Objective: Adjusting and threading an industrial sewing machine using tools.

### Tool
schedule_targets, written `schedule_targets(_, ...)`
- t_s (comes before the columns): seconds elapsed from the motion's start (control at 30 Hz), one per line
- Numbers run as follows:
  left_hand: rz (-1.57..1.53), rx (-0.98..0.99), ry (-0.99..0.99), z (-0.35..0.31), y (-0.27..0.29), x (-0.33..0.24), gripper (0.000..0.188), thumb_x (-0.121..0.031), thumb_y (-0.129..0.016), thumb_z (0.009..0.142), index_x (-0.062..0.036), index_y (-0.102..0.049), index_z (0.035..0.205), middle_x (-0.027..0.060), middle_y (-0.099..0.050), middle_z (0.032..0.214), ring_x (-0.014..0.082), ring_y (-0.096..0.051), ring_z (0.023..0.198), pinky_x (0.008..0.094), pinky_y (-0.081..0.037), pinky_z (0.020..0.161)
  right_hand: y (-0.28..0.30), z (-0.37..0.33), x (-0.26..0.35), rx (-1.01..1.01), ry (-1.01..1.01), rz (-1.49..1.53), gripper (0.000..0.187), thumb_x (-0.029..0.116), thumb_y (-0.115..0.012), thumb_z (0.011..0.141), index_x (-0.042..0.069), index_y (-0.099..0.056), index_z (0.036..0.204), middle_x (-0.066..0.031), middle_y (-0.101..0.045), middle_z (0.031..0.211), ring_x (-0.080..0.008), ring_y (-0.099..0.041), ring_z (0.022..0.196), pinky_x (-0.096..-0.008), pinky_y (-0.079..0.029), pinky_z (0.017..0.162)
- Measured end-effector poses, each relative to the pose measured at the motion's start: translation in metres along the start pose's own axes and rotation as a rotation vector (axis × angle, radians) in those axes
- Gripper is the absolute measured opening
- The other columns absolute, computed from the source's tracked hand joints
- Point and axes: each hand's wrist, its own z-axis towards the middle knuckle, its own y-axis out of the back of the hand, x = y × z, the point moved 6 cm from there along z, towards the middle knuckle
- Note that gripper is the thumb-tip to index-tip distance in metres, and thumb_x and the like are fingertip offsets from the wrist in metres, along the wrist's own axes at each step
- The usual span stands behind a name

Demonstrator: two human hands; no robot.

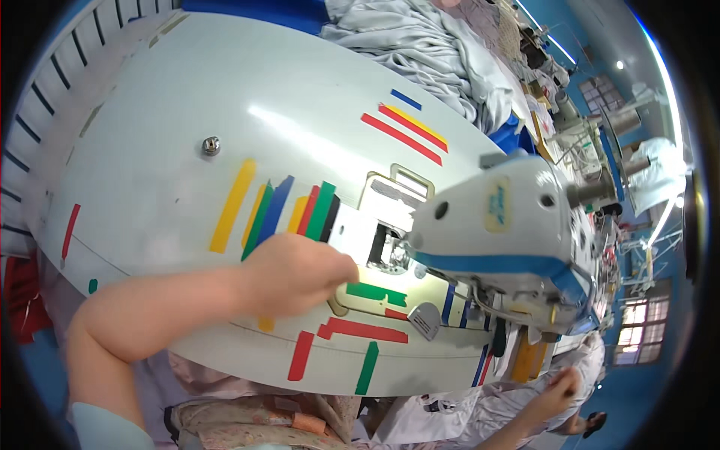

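Note:
My left hand (296, 274) reaches over the white sewing table beside the sewing machine (499, 240). Its fingers are curled closed next to the opening in the machine bed (382, 246); anything they hold is hidden. At the lower right, beyond the table's front edge, is my right hand (559, 396), fingers bent together near white cloth (480, 416). What it may grip is too small to make out. A small round metal part, like a bobbin case (211, 145), sits on the far left of the tabletop. A loose silver plate (425, 321) lies before the needle area.
Strips of coloured tape (274, 206) mark the tabletop (150, 202). Pale grey fabric (427, 52) is heaped behind the table. A white slatted rack (45, 112) borders the left side. Patterned cloth (255, 427) lies below the front edge, and more machines stand at the right.

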Motion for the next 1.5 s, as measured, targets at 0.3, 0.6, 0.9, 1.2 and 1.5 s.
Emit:
schedule_targets(0.3,-0.086,0.238,-0.116,-0.018,-0.014,-0.009,0.01,-0.015,-0.055,0.079,-0.0119,-0.059,0.088,0.0028,-0.06,0.074,0.0238,-0.062,0.069,0.0347,-0.049,0.054,-0.145,-0.199,0.176,1.011,0.861,0.077,0.028,-0.001,-0.059,0.074,-0.002,-0.063,0.102,-0.0195,-0.064,0.097,-0.0297,-0.063,0.084,-0.0334,-0.051,0.069)
schedule_targets(0.6,-0.219,0.273,-0.192,-0.026,-0.005,-0.006,0.005,-0.013,-0.05,0.082,-0.0085,-0.05,0.082,0.0051,-0.055,0.072,0.025,-0.06,0.066,0.0372,-0.047,0.051,-0.194,-0.218,0.179,1.121,0.981,0.021,0.015,0.0,-0.065,0.073,0.003,-0.067,0.087,-0.0107,-0.064,0.082,-0.0257,-0.063,0.072,-0.0332,-0.052,0.063)
schedule_targets(0.9,-0.25,0.305,-0.269,-0.026,-0.007,-0.007,0.009,-0.012,-0.055,0.074,-0.0051,-0.049,0.077,0.0076,-0.05,0.071,0.0236,-0.059,0.058,0.0347,-0.048,0.045,-0.169,-0.187,0.122,0.834,0.858,-0.139,0.017,-0.011,-0.059,0.071,0.0,-0.064,0.083,-0.0123,-0.064,0.081,-0.0268,-0.063,0.074,-0.0341,-0.05,0.067)
schedule_targets(1.2,-0.24,0.322,-0.27,-0.023,0.009,-0.008,0.011,-0.011,-0.058,0.072,-0.0038,-0.05,0.075,0.0131,-0.057,0.093,0.0198,-0.06,0.058,0.0302,-0.047,0.041,-0.176,-0.181,0.102,0.627,0.75,-0.383,0.015,-0.008,-0.06,0.072,-0.002,-0.067,0.084,-0.0143,-0.065,0.082,-0.0273,-0.062,0.076,-0.0345,-0.049,0.069)
schedule_targets(1.5,-0.177,0.366,-0.272,-0.018,0.011,-0.005,0.01,-0.012,-0.059,0.071,-0.0042,-0.053,0.072,0.0187,-0.058,0.114,0.0129,-0.059,0.056,0.0255,-0.047,0.042,-0.171,-0.167,0.07,0.432,0.426,-0.263,0.014,-0.002,-0.065,0.07,-0.005,-0.066,0.083,-0.0161,-0.065,0.081,-0.0286,-0.061,0.07,-0.0363,-0.046,0.063)
